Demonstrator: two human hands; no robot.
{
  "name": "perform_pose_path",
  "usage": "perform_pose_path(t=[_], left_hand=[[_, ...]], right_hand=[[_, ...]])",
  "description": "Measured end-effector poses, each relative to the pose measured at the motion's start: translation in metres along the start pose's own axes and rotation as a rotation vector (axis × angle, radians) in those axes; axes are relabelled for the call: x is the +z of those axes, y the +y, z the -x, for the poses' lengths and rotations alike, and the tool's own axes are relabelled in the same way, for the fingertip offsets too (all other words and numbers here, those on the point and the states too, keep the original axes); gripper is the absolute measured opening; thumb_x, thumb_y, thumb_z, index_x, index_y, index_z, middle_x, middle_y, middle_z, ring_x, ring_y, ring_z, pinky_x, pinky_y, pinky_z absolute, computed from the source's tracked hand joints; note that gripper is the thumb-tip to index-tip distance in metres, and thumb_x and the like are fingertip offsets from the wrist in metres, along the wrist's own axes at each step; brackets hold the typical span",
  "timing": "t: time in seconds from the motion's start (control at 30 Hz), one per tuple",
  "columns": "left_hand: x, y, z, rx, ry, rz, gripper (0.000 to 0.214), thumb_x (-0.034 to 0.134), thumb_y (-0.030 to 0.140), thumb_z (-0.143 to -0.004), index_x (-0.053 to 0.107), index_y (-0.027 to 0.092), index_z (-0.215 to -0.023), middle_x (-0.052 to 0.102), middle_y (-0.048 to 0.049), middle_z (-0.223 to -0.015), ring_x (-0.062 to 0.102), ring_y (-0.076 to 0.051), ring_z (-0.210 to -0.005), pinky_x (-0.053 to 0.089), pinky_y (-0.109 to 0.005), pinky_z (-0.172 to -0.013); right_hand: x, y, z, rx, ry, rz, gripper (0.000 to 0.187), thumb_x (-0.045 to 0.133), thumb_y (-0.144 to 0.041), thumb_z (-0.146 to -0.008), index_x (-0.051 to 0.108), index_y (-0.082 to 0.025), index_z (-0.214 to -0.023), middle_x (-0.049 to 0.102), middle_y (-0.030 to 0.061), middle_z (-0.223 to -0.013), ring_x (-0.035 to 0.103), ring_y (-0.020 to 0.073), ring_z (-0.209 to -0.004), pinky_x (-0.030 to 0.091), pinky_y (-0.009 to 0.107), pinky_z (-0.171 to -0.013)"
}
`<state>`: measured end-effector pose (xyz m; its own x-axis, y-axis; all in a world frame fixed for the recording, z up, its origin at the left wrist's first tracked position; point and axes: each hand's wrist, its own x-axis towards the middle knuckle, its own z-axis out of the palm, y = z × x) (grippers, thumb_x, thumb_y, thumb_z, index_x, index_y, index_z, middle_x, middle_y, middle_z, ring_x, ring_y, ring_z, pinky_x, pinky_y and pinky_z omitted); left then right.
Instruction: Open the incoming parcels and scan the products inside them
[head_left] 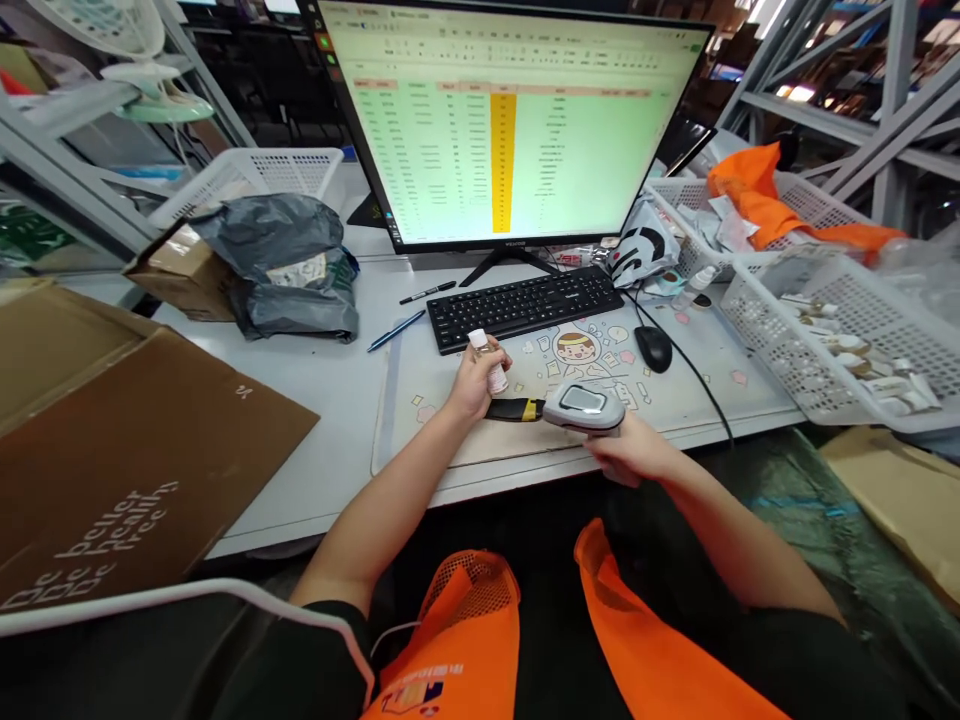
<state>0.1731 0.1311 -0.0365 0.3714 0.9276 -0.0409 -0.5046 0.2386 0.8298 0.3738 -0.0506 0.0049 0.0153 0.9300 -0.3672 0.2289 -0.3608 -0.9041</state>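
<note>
From the head camera, looking down at a desk (315, 410): the left hand (471, 385) has its fingers closed round a small bottle (496, 378) with a white cap, tilted slightly and held in front of the keyboard (525, 306). The right hand (630, 450), at the desk's near edge, grips a grey scanner (583, 406); its fingers are wrapped beneath the scanner's head, partly hidden. Between the hands, a black and yellow tool (514, 410) lies over a cartoon-printed mat (442, 440); whether it touches the scanner, I cannot tell.

Behind the keyboard stands a monitor (450, 150) showing a spreadsheet with one yellow column. A mouse (653, 348) sits to the keyboard's right; a blue pen (396, 331) and a black pen (427, 292) lie to its left. At far right, a white basket (780, 350) holds small bottles. On the left are a grey plastic bag (300, 300) and a large brown box (150, 450). The person wears an orange vest (480, 660).
</note>
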Motion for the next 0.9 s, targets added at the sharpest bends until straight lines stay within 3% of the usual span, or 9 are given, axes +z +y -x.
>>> perform_pose_path(t=[0.1,0.2,0.33,0.47,0.6,0.67,0.73,0.8,0.9], left_hand=[[0.002,-0.002,0.004,0.040,-0.046,-0.030,0.035,0.079,0.028,-0.067,0.054,0.022,-0.092,0.058,0.0041,-0.075,0.060,-0.013,-0.071,0.044,-0.024,-0.066],[0.002,-0.003,0.005,0.042,-0.035,-0.024,0.038,0.079,0.029,-0.067,0.053,0.023,-0.094,0.057,0.0053,-0.075,0.060,-0.012,-0.070,0.048,-0.026,-0.071],[0.002,-0.003,0.005,-0.020,-0.017,0.004,0.046,0.083,0.034,-0.071,0.049,0.025,-0.099,0.056,0.0069,-0.074,0.062,-0.012,-0.068,0.052,-0.026,-0.071],[0.002,-0.001,0.007,-0.090,0.023,0.058,0.048,0.080,0.032,-0.071,0.046,0.025,-0.103,0.055,0.0076,-0.073,0.059,-0.011,-0.062,0.052,-0.024,-0.064],[0.005,0.002,0.011,-0.236,-0.036,0.071,0.048,0.070,0.023,-0.069,0.042,0.026,-0.107,0.061,0.0042,-0.089,0.065,-0.014,-0.072,0.058,-0.028,-0.064],[0.007,0.002,0.014,-0.310,-0.075,-0.001,0.050,0.073,0.024,-0.070,0.046,0.025,-0.112,0.062,0.0014,-0.097,0.066,-0.016,-0.076,0.057,-0.028,-0.063],[0.009,0.000,0.016,-0.347,-0.142,-0.107,0.057,0.081,0.030,-0.072,0.053,0.022,-0.120,0.063,-0.0019,-0.103,0.066,-0.016,-0.078,0.054,-0.026,-0.061],[0.008,-0.004,0.018,-0.351,-0.261,-0.218,0.068,0.088,0.039,-0.071,0.059,0.017,-0.129,0.064,-0.0040,-0.101,0.064,-0.015,-0.077,0.049,-0.024,-0.060],[0.004,-0.010,0.022,-0.365,-0.461,-0.465,0.079,0.091,0.049,-0.073,0.065,0.013,-0.138,0.067,-0.0049,-0.092,0.060,-0.014,-0.073,0.044,-0.025,-0.062]], right_hand=[[0.003,-0.002,0.000,-0.030,-0.047,-0.009,0.014,0.070,-0.028,-0.070,0.061,-0.020,-0.064,0.061,0.0005,-0.051,0.055,0.0142,-0.048,0.047,0.029,-0.052],[-0.019,0.004,0.009,-0.032,0.041,-0.107,0.018,0.075,-0.031,-0.070,0.062,-0.019,-0.064,0.062,0.0007,-0.055,0.058,0.0149,-0.051,0.051,0.029,-0.054],[-0.075,0.030,0.018,-0.022,0.339,-0.205,0.027,0.085,-0.038,-0.068,0.068,-0.018,-0.076,0.069,0.0030,-0.063,0.062,0.0163,-0.053,0.054,0.029,-0.053],[-0.143,0.062,0.013,0.180,0.709,-0.187,0.035,0.092,-0.032,-0.061,0.069,-0.019,-0.084,0.071,0.0053,-0.065,0.063,0.0191,-0.051,0.053,0.029,-0.045],[-0.198,0.079,-0.001,0.243,0.825,-0.189,0.026,0.087,-0.023,-0.072,0.070,-0.018,-0.090,0.076,0.0086,-0.077,0.070,0.0211,-0.063,0.060,0.032,-0.056],[-0.215,0.080,-0.006,0.231,0.902,-0.033,0.018,0.084,-0.024,-0.079,0.072,-0.016,-0.091,0.079,0.0140,-0.089,0.074,0.0242,-0.076,0.064,0.036,-0.070],[-0.220,0.076,-0.009,0.262,1.023,0.241,0.021,0.084,-0.028,-0.081,0.075,-0.012,-0.091,0.079,0.0213,-0.099,0.075,0.0319,-0.094,0.063,0.044,-0.086],[-0.207,0.068,-0.010,0.243,1.149,0.461,0.030,0.083,-0.032,-0.083,0.078,-0.009,-0.101,0.077,0.0259,-0.112,0.071,0.0381,-0.113,0.058,0.050,-0.100],[-0.145,0.057,-0.010,-0.012,1.080,0.507,0.039,0.072,-0.037,-0.092,0.078,-0.011,-0.121,0.077,0.0186,-0.113,0.071,0.0333,-0.110,0.056,0.049,-0.102]])
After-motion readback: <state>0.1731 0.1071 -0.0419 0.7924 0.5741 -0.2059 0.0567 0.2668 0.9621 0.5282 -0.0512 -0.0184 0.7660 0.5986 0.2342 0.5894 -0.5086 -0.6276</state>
